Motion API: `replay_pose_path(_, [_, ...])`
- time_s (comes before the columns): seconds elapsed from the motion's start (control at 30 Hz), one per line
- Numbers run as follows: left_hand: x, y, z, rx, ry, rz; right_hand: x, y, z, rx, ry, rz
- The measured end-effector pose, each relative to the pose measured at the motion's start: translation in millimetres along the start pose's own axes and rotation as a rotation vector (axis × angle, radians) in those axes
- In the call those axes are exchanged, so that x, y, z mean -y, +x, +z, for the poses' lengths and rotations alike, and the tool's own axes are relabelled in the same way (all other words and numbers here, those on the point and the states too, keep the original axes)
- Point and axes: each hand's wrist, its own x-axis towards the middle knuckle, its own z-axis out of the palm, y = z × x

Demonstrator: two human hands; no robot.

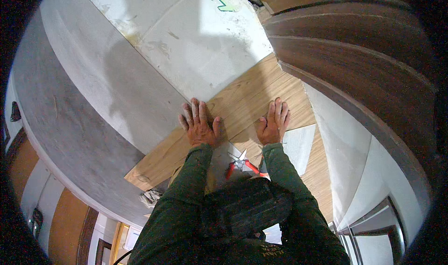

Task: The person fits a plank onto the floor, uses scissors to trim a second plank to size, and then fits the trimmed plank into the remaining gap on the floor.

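Observation:
My left hand lies flat with fingers spread at the far edge of a wood-grain floor plank. A forearm's width to the right, my right hand rests palm down on the same planking, its fingers stretched out and slightly apart. Neither hand holds anything. Between my forearms lies a pair of shears with red handles and bare metal blades, which are apart. Just right of my right wrist is a flat pale grey piece, partly covered by my sleeve.
Beyond the planks stretches a pale, stained floor surface bearing a green arrow mark. Grey flooring runs along the left. Dark brown wooden panelling stands close on the right. A crumpled cloth-like bundle sits by my left forearm.

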Motion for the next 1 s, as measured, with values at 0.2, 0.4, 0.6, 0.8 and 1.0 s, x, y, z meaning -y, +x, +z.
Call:
replay_pose_path(0.2, [-2.4, -1.4, -5.0, 0.036, -0.015, -0.009, -1.5, -2.7, 1.4, -0.063, -0.006, -0.034])
replay_pose_path(0.4, [-11.1, 2.2, -9.2, -0.015, -0.051, 0.001, -6.6, 0.4, 4.7, -0.19, 0.001, -0.076])
replay_pose_path(0.6, [-7.2, 2.3, -0.8, -0.097, -0.038, 0.043, -6.5, -3.0, 4.7, -0.207, 0.055, -0.037])
replay_pose_path(0.8, [-4.9, 0.9, 4.4, -0.123, 0.027, 0.047, -6.4, -5.2, 4.5, -0.221, 0.111, -0.025])
replay_pose_path(1.0, [-10.3, 0.9, -2.0, -0.079, 0.002, 0.024, -9.2, -7.1, 4.0, -0.161, 0.123, 0.004])
